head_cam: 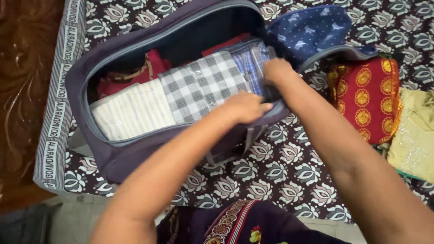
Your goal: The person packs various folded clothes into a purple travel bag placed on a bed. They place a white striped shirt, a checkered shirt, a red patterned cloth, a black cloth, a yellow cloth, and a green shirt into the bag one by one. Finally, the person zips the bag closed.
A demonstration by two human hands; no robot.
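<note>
Reaching in: we have both arms stretched forward into the open bag [113, 153] on the bed.
Left hand [244, 107]: fingers curled, pressing down on the grey checked shirt [199, 86] at the bag's near wall; we cannot tell whether it grips.
Right hand [276, 72]: knuckles bent, tucked against the blue checked shirt [248, 61]; grip hidden.
Other clothes: a cream striped shirt [133, 110] lies just beside the grey one, red cloth [151, 65] behind.
Beside the bag: a red cloth with gold rounds [366, 99], a pale yellow cloth [413, 135].
Edge strip [56, 113]: white with dark lettering, along the flowered bedsheet [280, 167].
</note>
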